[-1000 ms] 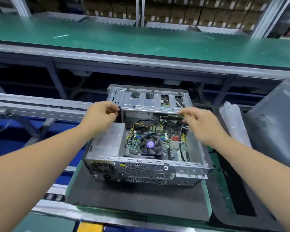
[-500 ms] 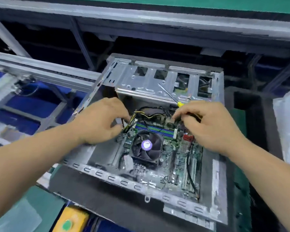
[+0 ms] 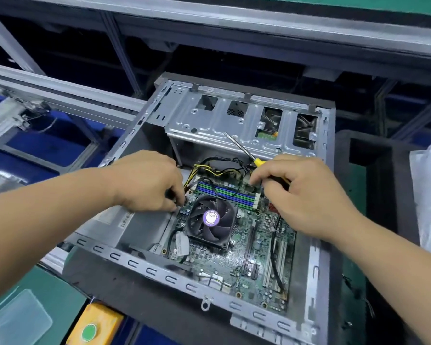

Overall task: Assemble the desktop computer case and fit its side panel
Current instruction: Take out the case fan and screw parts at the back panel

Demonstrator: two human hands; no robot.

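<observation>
Reaching into the open computer case (image 3: 316, 245), the left grip (image 3: 147, 180) curls its fingers down at the motherboard's (image 3: 237, 260) near-left edge, pinching something small and dark I cannot identify. Just right of it sits the cooler fan (image 3: 210, 219), with the memory slots (image 3: 228, 192) beyond. Right again, the right grip (image 3: 306, 192) is closed around a yellow-handled screwdriver (image 3: 244, 151), whose shaft slants up and left over the drive cage (image 3: 234, 123). The case lies flat on a dark mat (image 3: 144, 302), directly under both grips.
</observation>
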